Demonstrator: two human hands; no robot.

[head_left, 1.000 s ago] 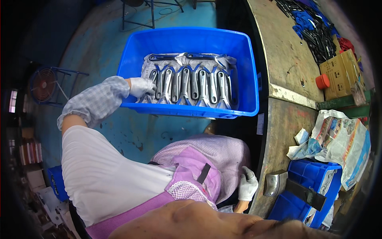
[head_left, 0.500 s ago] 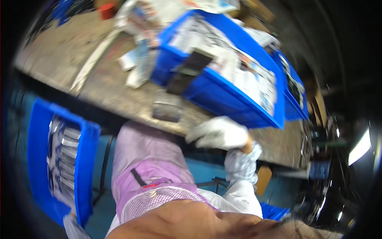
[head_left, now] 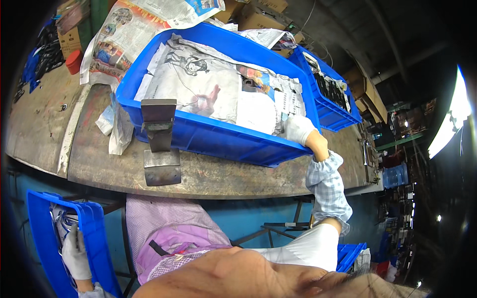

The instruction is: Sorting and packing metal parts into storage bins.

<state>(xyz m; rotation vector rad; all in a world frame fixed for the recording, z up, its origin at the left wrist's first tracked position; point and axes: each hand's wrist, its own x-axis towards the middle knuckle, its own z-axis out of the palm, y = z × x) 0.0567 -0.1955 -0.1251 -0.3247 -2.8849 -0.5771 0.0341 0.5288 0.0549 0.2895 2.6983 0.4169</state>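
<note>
My left hand point(head_left: 77, 256), in a white glove, reaches into a blue plastic bin point(head_left: 94, 233) at the lower left. Its fingers are stretched out over shiny metal parts point(head_left: 60, 218); no held piece shows between them. On the workbench stands a larger blue bin point(head_left: 218, 136) lined with newspaper point(head_left: 218, 89). My gloved right hand point(head_left: 298, 130) is at its near right corner, over the rim and touching the newspaper; its fingertips are hard to make out. A dark bent metal piece point(head_left: 161, 166) stands against the bin's near left side.
More newspaper point(head_left: 119, 37) lies behind the bin. A second blue bin point(head_left: 330, 104) with dark parts sits at the far right. A red container point(head_left: 74, 62) and cardboard boxes point(head_left: 261, 20) are at the back. The workbench edge point(head_left: 223, 191) runs close in front of me.
My right hand has moved from the workbench's front edge up to the large bin's corner. My left hand has come further into the lower left bin. The view has turned.
</note>
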